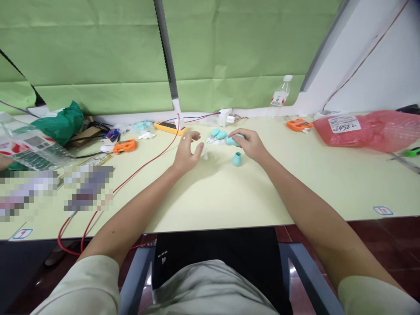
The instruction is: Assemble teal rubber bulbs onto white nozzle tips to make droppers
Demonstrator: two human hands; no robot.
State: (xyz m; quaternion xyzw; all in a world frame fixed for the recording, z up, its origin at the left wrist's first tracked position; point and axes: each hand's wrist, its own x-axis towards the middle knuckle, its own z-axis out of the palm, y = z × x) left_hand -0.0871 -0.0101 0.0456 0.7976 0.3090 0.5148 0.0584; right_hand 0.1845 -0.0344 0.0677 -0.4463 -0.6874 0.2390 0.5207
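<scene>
Head view: at centre, your right hand [250,143] is closed on a teal piece [231,141], its long axis running sideways toward your left hand [189,152], fingers apart. The teal bulb [236,160] stands upright just below your right hand, the nearer one. Count one bulb, one held piece, two orange tools [125,146], two bottles [279,97].

Near the middle of the pale yellow counter [213,197], a small turquoise vase-shaped piece [236,159] was supported. Along the back, a yellow device [169,127] and a clear bottle [279,98] were borne. The right end was partly covered by a red plastic bag [364,130].
</scene>
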